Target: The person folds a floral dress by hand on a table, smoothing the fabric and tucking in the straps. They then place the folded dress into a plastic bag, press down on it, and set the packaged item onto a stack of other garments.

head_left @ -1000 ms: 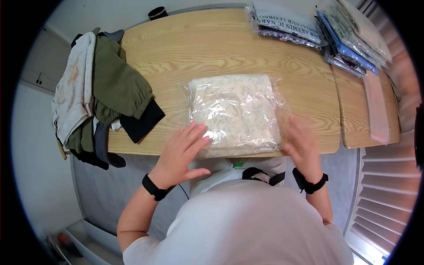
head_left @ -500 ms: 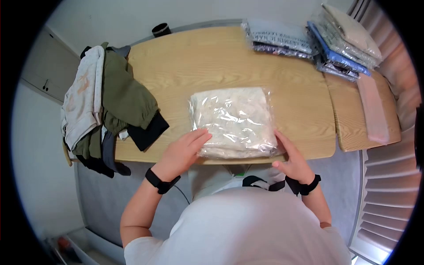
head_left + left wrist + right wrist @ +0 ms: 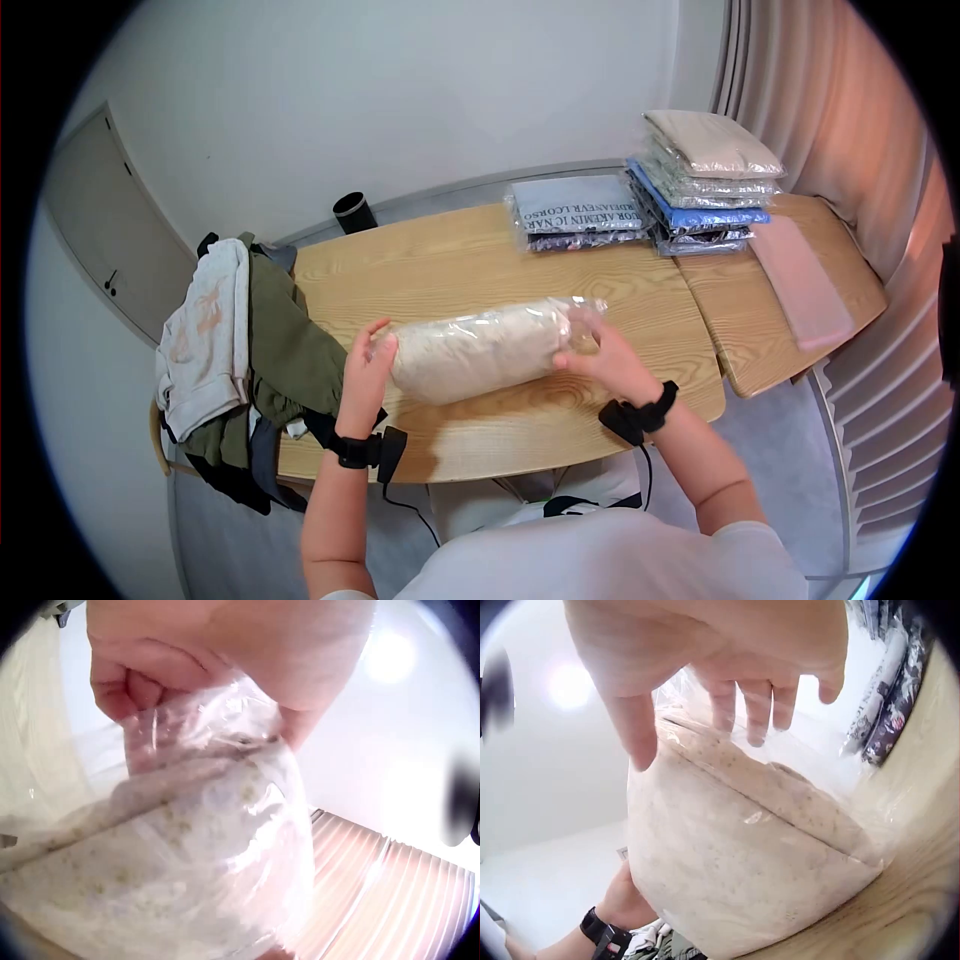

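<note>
Between both hands stands a folded cream fabric piece with a small floral print, in a clear plastic bag. It is tilted up on its long side over the wooden table. My left hand grips its left end, thumb on the near side. At the right end my right hand holds the bag, its thumb on the near face and its fingers behind. Loose clear plastic bunches under the left fingers in the left wrist view. In the right wrist view, the bag's lower edge is close over the wood.
Clothes, including a light sweatshirt and olive trousers, hang over the table's left side. Bagged garments are stacked at the back right, beside another bagged pair. A pinkish flat strip lies on the side table. A black bin stands behind.
The bagged fabric lay flat at the front edge; now it is lifted, tipped up and farther back. Both hands have moved forward from its sides to grip its ends. The head view has tilted up.
</note>
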`<state>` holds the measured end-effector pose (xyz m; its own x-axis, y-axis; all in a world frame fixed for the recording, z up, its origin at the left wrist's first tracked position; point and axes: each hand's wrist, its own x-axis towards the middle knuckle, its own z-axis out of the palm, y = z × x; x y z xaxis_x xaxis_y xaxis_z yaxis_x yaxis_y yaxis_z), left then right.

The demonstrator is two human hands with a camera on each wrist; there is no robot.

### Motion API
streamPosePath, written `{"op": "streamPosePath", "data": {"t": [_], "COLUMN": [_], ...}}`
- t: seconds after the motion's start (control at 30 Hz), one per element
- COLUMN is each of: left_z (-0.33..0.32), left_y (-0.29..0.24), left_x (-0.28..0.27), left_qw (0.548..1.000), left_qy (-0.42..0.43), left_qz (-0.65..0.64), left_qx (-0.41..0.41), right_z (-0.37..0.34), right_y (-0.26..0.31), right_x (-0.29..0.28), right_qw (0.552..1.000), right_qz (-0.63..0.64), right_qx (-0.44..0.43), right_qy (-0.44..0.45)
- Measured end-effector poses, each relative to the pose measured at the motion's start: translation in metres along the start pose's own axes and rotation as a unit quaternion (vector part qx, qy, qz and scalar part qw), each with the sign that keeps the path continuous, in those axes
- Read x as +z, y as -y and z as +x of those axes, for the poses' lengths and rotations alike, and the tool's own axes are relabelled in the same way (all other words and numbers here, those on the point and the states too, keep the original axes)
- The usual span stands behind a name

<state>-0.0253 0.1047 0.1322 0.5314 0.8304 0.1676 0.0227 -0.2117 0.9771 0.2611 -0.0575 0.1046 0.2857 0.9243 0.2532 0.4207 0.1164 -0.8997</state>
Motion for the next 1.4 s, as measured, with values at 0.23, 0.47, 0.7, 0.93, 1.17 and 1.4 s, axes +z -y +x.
{"op": "streamPosePath", "data": {"t": [0.23,0.47,0.7,0.93,1.17,1.4], "left_z": [-0.010,-0.014,-0.034,-0.038,-0.038,-0.015], "left_y": [0.041,0.044,-0.021,0.044,0.002,0.033], "left_x": [0.001,0.012,0.022,0.023,0.038,0.050], "left_qw": [1.000,0.995,0.980,0.947,0.823,0.694], "left_qy": [-0.002,0.055,0.145,0.140,0.208,0.376], "left_qz": [-0.015,0.072,0.014,0.193,0.474,0.527], "left_qx": [-0.009,-0.053,-0.137,-0.216,0.235,0.314], "right_z": [0.026,0.011,-0.012,-0.037,-0.035,-0.002], "right_y": [-0.038,-0.009,0.004,-0.013,0.034,0.006], "right_x": [0.019,0.029,0.008,0.009,0.005,0.018], "right_qw": [0.983,0.997,0.975,0.936,0.867,0.787], "right_qz": [0.161,0.015,0.198,0.141,-0.418,-0.426], "right_qx": [0.089,0.069,0.094,0.321,-0.207,-0.277], "right_qy": [-0.002,0.036,0.042,0.028,0.175,0.349]}}
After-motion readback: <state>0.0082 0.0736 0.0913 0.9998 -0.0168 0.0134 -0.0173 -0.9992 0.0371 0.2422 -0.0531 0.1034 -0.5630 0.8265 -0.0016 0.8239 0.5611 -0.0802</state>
